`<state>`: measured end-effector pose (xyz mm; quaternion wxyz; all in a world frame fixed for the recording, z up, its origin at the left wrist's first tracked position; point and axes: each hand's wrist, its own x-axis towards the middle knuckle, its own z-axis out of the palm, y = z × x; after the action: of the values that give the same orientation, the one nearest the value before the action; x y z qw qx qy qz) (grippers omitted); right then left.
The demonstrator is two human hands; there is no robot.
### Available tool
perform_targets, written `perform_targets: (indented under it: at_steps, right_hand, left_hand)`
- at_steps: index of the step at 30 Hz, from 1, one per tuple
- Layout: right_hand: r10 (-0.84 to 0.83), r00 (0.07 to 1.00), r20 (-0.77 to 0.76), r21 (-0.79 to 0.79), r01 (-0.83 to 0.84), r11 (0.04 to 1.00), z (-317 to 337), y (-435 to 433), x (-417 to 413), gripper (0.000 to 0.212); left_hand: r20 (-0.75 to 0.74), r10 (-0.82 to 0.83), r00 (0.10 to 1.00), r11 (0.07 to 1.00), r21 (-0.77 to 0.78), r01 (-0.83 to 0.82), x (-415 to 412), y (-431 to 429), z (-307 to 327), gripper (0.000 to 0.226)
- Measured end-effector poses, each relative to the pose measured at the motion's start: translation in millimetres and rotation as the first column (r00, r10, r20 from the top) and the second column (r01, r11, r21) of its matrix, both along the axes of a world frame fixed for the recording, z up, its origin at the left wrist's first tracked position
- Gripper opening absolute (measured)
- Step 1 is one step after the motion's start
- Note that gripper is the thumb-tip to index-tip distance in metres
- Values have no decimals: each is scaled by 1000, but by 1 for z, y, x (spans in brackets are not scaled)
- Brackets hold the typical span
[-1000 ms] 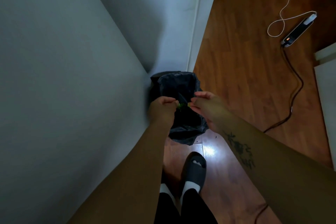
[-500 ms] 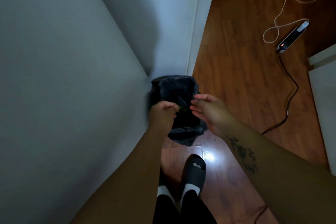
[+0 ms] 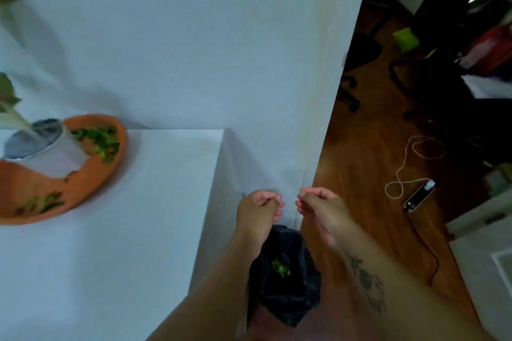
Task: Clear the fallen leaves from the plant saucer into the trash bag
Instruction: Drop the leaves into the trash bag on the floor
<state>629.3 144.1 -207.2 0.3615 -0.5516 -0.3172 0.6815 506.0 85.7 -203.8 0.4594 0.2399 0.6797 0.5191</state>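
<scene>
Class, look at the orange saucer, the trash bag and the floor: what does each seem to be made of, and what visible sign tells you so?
Saucer: probably unglazed terracotta, judging by its matte orange-brown surface, though plastic is possible.
Trash bag: thin black plastic film, crumpled into soft folds with a faint sheen.
Floor: wood or wood-look laminate, with brown plank grain and a glossy finish.

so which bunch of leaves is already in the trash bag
The small green clump inside the black trash bag below the hands; the other two clumps lie on the orange saucer.
</scene>
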Motion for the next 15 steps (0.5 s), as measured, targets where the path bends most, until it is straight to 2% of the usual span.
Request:
perform_targets:
  at_steps: [7, 15]
  right_hand:
    - [166, 985, -37, 178, -157, 971, 96, 1, -51, 5]
    - [353, 936, 18, 283, -343, 896, 141, -39, -142, 13]
  left_hand:
    - [-99, 80, 992, 982, 180, -61, -59, -29, 103, 10]
    - [-172, 218, 961, 962, 207, -181, -165, -96, 137, 5]
